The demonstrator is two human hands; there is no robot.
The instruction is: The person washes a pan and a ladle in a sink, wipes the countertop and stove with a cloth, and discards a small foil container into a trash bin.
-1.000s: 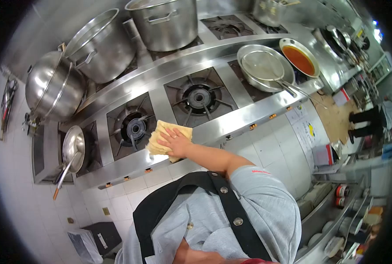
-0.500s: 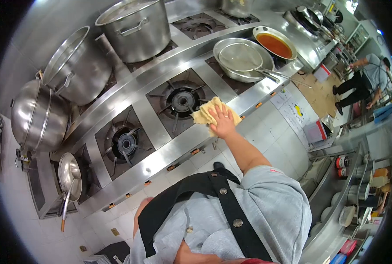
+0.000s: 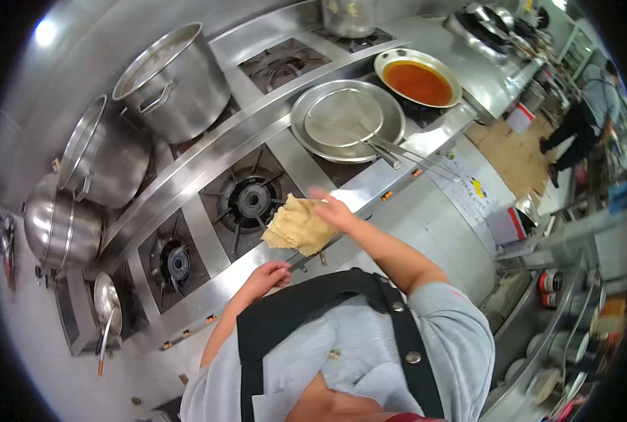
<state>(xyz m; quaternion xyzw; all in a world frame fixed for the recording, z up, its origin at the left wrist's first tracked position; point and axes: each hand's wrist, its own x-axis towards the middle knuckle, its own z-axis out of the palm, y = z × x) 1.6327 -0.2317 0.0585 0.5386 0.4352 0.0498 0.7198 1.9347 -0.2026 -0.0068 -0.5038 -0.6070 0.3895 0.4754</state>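
- Cloth [image 3: 299,226], loosely folded, is at the front edge of the stove [image 3: 208,290]; whether it rests on the steel or hangs just above, we cannot tell.
- Leftmost among the cookware near us, we see a shallow pan [image 3: 104,290], well apart from the cloth.
- Then come the left burner [image 3: 178,264] and the middle burner [image 3: 254,199], the latter just beside the cloth.
- Our left hand [image 3: 268,278] is near the cloth's lower side, its fingers loosely bent; blur keeps us from telling how tightly.
- Our right hand [image 3: 333,209] is at the cloth's right edge, fingers extended; we cannot tell whether it pinches the fabric.
- Farther right, a sieve [image 3: 343,116] lies over a wide pan [image 3: 392,119], beside a pan of orange-red liquid [image 3: 418,83].
- We judge the step in hand to be handling the cloth at the stove's edge; the next move seems to call for a sure hold, kept away from the sieve's handle.
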